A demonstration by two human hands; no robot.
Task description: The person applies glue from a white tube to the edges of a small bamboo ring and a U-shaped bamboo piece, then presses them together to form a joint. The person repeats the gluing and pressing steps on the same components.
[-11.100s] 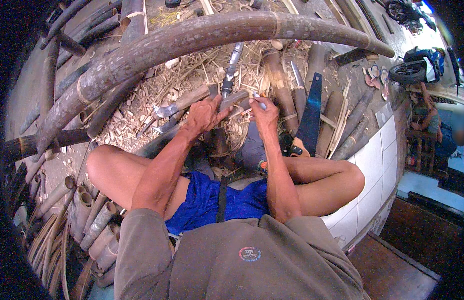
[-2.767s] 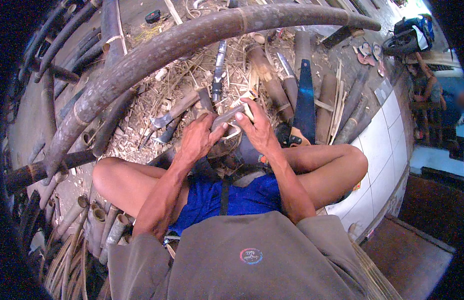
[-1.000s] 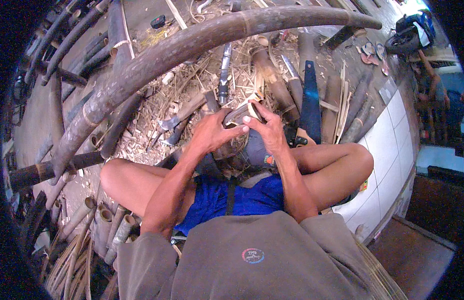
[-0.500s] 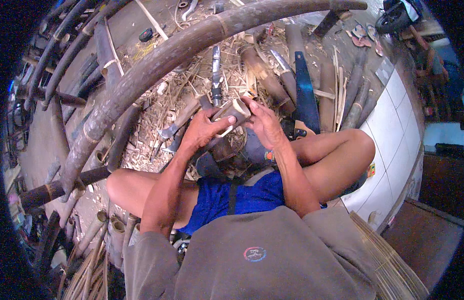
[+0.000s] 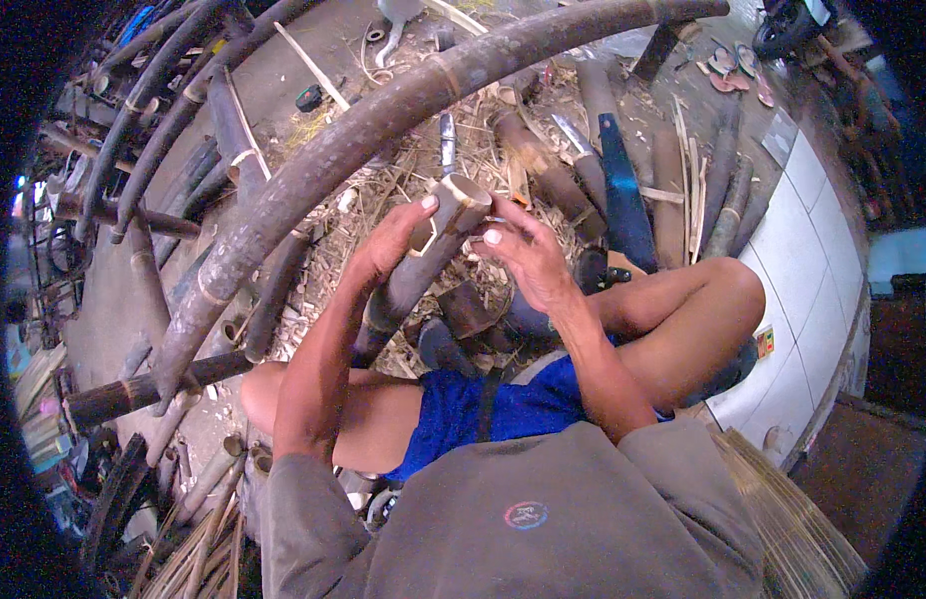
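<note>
A dark brown bamboo tube (image 5: 420, 268) slants up between my hands. Its pale open end (image 5: 470, 192) faces up and away from my legs, and a light-edged notch is cut in its side near the left palm. My left hand (image 5: 393, 238) is closed round the tube's upper left side, thumb near the rim, other fingers hidden behind. At the right of the rim, my right hand (image 5: 535, 262) has its fingers bent against the tube and its thumb close to the wall. Beyond the open end lies a narrow blade-like tool (image 5: 448, 143) among shavings.
A long curved bamboo pole (image 5: 328, 150) arches across the space ahead. To the right lie a handsaw (image 5: 622, 195), a knife (image 5: 573, 133) and several bamboo lengths. White floor tiles (image 5: 797, 280) border the right side; bundled strips (image 5: 792, 509) lie near my right elbow.
The bamboo tube has been turned and raised, so its side notch and more of its length show. My left hand has moved up along it; the right thumb has come into sight.
</note>
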